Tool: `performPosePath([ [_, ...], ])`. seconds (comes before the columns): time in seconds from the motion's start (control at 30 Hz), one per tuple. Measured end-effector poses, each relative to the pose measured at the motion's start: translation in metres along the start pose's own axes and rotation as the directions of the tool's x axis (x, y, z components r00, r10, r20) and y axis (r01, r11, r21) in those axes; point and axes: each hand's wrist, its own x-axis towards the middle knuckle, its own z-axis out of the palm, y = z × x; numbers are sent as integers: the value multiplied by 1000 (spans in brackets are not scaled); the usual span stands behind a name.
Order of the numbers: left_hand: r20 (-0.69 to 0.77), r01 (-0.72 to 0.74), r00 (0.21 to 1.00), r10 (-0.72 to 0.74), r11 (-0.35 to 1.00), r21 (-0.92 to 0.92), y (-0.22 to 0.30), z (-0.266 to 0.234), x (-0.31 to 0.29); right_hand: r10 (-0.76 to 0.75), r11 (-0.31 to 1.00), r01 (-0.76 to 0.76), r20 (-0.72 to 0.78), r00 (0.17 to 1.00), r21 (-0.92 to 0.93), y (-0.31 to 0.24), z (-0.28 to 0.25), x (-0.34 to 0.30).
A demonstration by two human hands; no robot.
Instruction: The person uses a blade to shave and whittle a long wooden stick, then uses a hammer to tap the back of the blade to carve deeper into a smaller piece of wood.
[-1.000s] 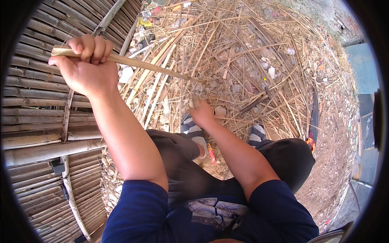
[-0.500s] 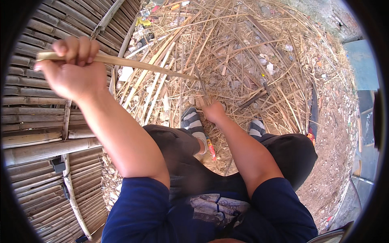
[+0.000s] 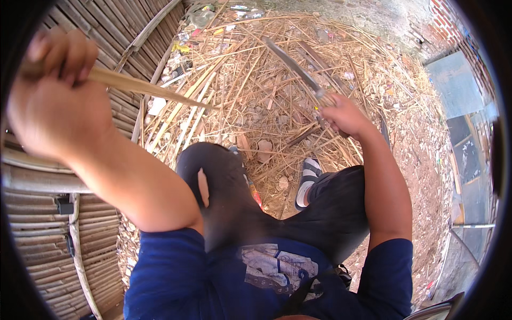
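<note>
My left hand (image 3: 61,88), raised at the far left and a little blurred, is closed round one end of a split bamboo strip (image 3: 141,86). The strip slants right and tapers to a point above the littered ground. My right hand (image 3: 345,116) grips the handle of a long-bladed knife (image 3: 293,65) in front of my right knee. Its blade points up and to the left, apart from the strip. Several loose bamboo strips (image 3: 205,69) lie on the ground beyond my feet.
A bamboo-slat wall (image 3: 40,237) stands close on the left. Straw, shavings and scraps (image 3: 266,106) cover the ground ahead. At the back is a rough wall (image 3: 368,24), partly brick. Bluish panels (image 3: 458,85) line the right side. My sandalled foot (image 3: 308,181) rests among the litter.
My right hand has swung right and forward with the knife, whose blade has left the strip. The left hand has shifted further left with the strip. My feet and knees have moved.
</note>
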Motion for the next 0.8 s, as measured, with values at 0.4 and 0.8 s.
performPosePath([
  [0.4,-185,509,779,-599,434,743,-124,-72,-32,105,950,-142,-146,984,-277,63,-38,-32],
  [0.8,-349,435,616,-706,-65,898,-213,-354,-195,30,971,-63,-144,989,-229,29,-46,-24],
])
